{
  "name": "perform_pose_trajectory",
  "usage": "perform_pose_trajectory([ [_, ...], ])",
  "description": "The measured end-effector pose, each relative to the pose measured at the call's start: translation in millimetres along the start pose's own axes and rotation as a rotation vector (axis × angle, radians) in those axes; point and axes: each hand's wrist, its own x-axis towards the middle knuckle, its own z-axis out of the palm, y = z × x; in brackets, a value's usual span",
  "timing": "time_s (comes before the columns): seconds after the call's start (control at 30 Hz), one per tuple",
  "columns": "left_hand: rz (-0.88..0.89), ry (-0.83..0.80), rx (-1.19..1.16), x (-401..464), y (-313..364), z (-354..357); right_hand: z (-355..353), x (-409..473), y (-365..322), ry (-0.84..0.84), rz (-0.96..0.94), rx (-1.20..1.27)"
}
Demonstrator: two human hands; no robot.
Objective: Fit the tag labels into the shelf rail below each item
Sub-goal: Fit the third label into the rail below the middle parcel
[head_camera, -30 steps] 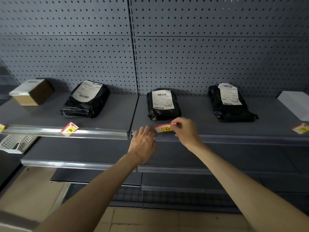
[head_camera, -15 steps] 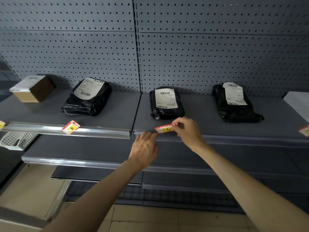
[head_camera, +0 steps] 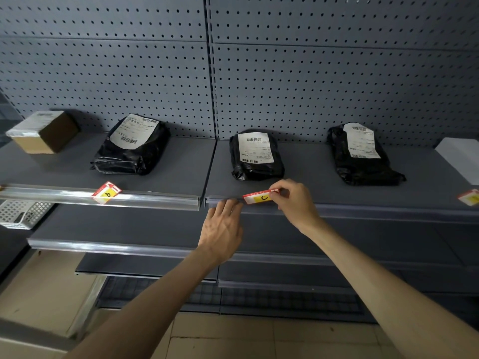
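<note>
My right hand (head_camera: 295,203) pinches the right end of a red, white and yellow tag label marked "C" (head_camera: 259,198) at the top edge of the shelf rail (head_camera: 363,208), just below the middle black parcel (head_camera: 255,155). My left hand (head_camera: 223,229) rests its fingertips on the rail just left of that label, holding nothing. A tag marked "B" (head_camera: 106,193) sits crooked on the clear left rail (head_camera: 155,199) below the left black parcel (head_camera: 132,145). Another tag (head_camera: 470,196) lies at the far right edge.
A third black parcel (head_camera: 363,154) lies right of centre, a cardboard box (head_camera: 42,132) at far left and a white box (head_camera: 461,158) at far right. A white basket (head_camera: 22,213) sits on the lower shelf at left. A pegboard wall stands behind.
The "C" label has tipped slightly lower toward the rail, and my left fingertips have slid up against the rail. The view has shifted a little.
</note>
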Motion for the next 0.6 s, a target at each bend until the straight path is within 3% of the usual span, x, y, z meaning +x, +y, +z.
perform_pose_trajectory([
  [0.6,-0.045,0.023,-0.03,10,6,-6,3,9,5,-0.018,-0.023,-0.023],
])
